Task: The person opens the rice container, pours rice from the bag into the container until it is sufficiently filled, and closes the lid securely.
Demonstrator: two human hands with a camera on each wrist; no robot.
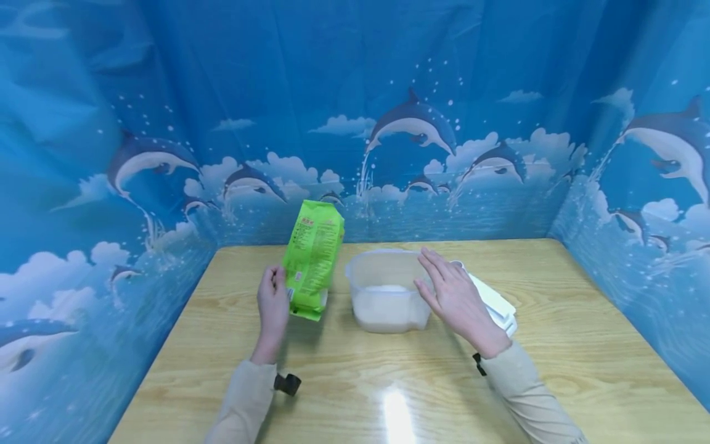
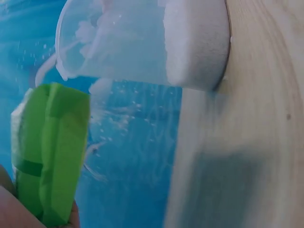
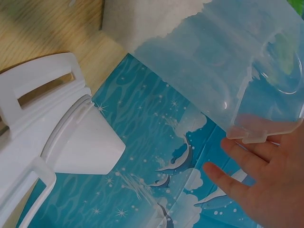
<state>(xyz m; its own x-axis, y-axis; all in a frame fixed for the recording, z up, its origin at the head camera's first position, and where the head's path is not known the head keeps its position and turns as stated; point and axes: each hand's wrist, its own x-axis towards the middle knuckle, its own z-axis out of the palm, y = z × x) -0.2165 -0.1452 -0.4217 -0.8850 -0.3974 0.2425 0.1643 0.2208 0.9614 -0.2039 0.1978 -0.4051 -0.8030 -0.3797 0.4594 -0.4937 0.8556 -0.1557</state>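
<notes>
My left hand (image 1: 273, 302) grips the lower left side of a green printed bag (image 1: 314, 256), held upright and tilted above the table. In the left wrist view the bag (image 2: 54, 152) appears end-on between thumb and fingers. A clear plastic container (image 1: 363, 271) stands to the right of the bag, its lower part filled with a white substance (image 3: 142, 16) whose kind I cannot tell. My right hand (image 1: 457, 302) is at the container's right rim with fingers extended; in the right wrist view the fingertips lie by that rim. Whether they touch it I cannot tell.
A white plastic piece (image 1: 493, 302) with slotted handles, perhaps a lid, lies on the table right of the container, partly behind my right hand. The wooden table (image 1: 355, 382) is bordered by a blue dolphin-print curtain (image 1: 333, 92) at the back and both sides.
</notes>
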